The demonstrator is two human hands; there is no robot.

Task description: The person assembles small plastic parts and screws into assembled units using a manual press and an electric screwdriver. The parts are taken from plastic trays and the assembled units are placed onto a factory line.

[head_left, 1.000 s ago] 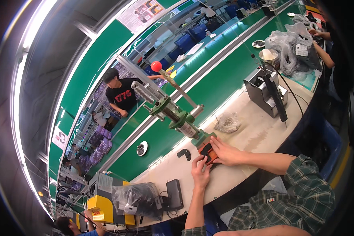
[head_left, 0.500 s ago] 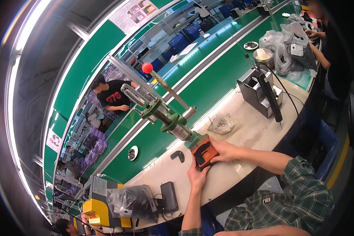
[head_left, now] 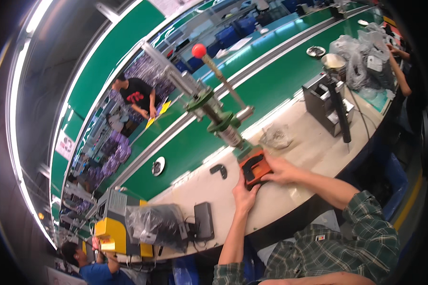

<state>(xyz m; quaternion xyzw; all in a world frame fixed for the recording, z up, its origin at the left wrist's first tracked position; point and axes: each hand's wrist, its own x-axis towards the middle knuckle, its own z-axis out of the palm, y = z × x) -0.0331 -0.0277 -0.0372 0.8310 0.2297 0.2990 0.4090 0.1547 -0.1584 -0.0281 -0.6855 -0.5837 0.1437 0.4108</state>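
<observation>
My left hand [head_left: 245,195] grips the near left side of an orange block [head_left: 250,179], thumb bent along its edge. Holding the right side of the same block is my right hand [head_left: 281,171]. A black angled part [head_left: 256,166] lies on top of the block. The block sits at the foot of a green hand press [head_left: 222,122], whose lever ends in a red ball [head_left: 199,50]. Just left of the block, a similar black angled piece [head_left: 219,171] rests on the pale worktop [head_left: 188,192].
A clear plastic bag [head_left: 276,136] lies behind my right hand. Farther right stand a dark metal box-shaped device [head_left: 322,107] and grey bags [head_left: 354,59]. At left are a yellow-and-grey machine [head_left: 116,228], a bagged bundle [head_left: 157,223] and a black power adapter [head_left: 204,221]. A green conveyor [head_left: 190,164] runs behind.
The view has swung, so the press and worktop sit farther right. Both hands keep their hold on the block. A person in blue shows more at lower left; the person across has lowered their hands.
</observation>
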